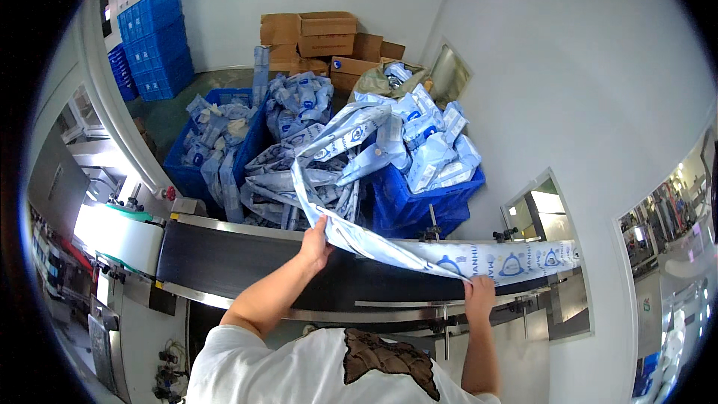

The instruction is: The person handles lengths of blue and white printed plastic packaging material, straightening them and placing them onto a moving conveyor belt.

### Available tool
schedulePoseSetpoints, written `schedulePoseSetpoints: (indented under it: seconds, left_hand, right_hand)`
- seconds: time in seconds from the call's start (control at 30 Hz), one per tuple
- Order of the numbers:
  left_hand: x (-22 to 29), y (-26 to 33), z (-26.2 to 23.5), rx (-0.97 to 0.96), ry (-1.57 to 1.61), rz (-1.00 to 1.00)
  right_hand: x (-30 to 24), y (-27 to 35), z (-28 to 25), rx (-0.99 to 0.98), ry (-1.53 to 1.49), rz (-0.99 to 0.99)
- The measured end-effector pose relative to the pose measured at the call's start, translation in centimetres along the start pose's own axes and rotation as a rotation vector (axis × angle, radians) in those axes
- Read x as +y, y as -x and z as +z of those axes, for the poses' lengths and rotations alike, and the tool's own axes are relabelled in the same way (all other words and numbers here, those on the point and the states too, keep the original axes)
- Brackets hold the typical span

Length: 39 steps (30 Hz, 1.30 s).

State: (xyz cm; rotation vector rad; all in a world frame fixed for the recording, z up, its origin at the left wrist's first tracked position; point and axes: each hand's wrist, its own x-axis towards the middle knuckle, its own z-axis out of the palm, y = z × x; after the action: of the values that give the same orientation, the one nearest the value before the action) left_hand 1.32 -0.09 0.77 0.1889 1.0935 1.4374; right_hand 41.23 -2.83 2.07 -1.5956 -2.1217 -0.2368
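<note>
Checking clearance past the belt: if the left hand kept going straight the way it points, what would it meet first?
Probably the heap of blue-and-white printed plastic bags just beyond the black conveyor belt; the left hand already grips the long strip of joined bags. Depth is unclear.

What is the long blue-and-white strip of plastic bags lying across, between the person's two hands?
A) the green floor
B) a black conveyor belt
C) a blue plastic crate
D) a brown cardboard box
B: the long blue-and-white strip of joined plastic bags stretches from the left hand to the right hand over the black conveyor belt, while the blue plastic crates stand behind the belt.
</note>
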Motion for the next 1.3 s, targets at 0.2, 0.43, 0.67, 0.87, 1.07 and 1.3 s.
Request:
schedulePoseSetpoints:
  seconds: [0.2,0.43,0.67,0.87,1.07,1.3]
  left_hand:
    - [2.5,-6.3,-1.2,0.095,0.079,0.057]
    - [3.1,-11.3,2.2,0.055,0.385,0.052]
    - [-7.7,-0.6,6.1,-0.303,0.326,0.199]
    - [-13.2,2.6,4.3,-0.461,-0.044,0.290]
    - [-9.9,3.9,5.5,-0.261,-0.167,0.284]
    - [-6.5,4.7,2.3,-0.114,0.001,0.197]
  right_hand:
    - [-2.9,-2.3,1.0,0.005,-0.125,-0.079]
    - [-5.3,-4.1,0.8,-0.012,-0.421,0.036]
    - [-9.5,-4.4,1.2,-0.034,-0.613,0.219]
    - [-12.6,-4.9,2.1,-0.081,-0.686,0.291]
    - [-15.6,-3.5,3.6,-0.105,-0.687,0.284]
    - [-18.8,-3.6,0.2,-0.077,-0.306,-0.296]
